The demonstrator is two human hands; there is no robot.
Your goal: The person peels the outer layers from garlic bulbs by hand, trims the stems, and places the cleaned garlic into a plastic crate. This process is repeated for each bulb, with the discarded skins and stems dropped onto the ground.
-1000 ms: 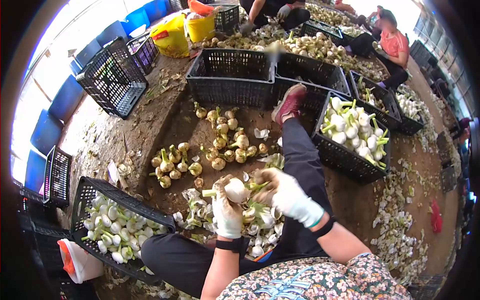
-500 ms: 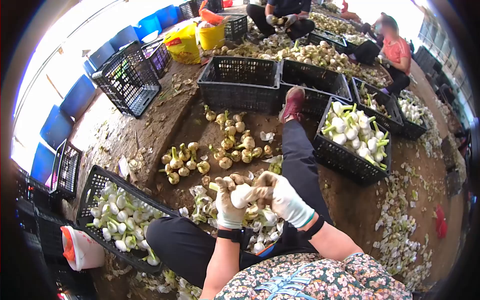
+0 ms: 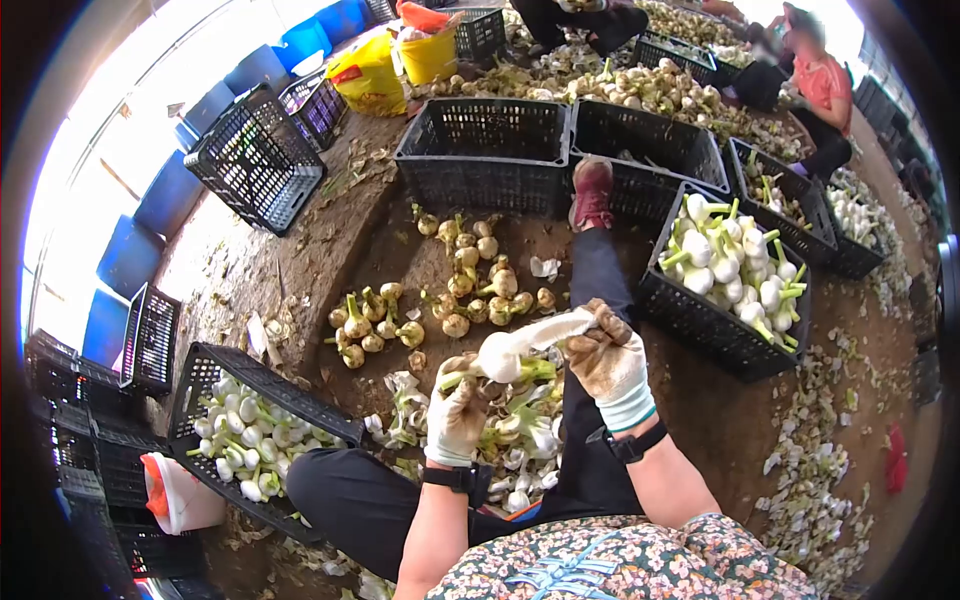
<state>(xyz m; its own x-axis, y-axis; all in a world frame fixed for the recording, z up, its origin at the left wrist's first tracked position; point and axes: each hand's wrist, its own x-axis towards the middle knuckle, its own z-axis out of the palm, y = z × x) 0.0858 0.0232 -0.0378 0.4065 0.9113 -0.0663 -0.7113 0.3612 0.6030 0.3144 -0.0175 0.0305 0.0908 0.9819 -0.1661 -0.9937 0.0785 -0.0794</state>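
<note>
Centrally, a white bulb (image 3: 500, 358) is held up between my two gloved hands, above a layer of peelings (image 3: 535, 432) on the floor (image 3: 525, 243). My left hand (image 3: 457, 412) is closed around the stem side of the bulb, the pale green stem projecting past the fingers. My right hand (image 3: 608, 362) has its fingertips gathered on the end of a pale strip of skin (image 3: 556, 328), which runs taut from the bulb. Beyond the hands, brownish unpeeled bulbs (image 3: 464, 262) lie in loose groups, the leftmost near the edge of the raised ledge (image 3: 300, 265). To my left, a tilted black crate (image 3: 285, 393) contains peeled bulbs, with a white bucket (image 3: 195, 505) near its lower edge. To my right, an upright crate (image 3: 700, 325) is filled with peeled bulbs, heaped above its rim, some stems overhanging the right edge. Ahead, two black crates stand side by side, and the toe of my red shoe (image 3: 592, 190) reaches the near edge of the right-hand one. At upper right sits a co-worker in a pink top (image 3: 826, 88)
</note>
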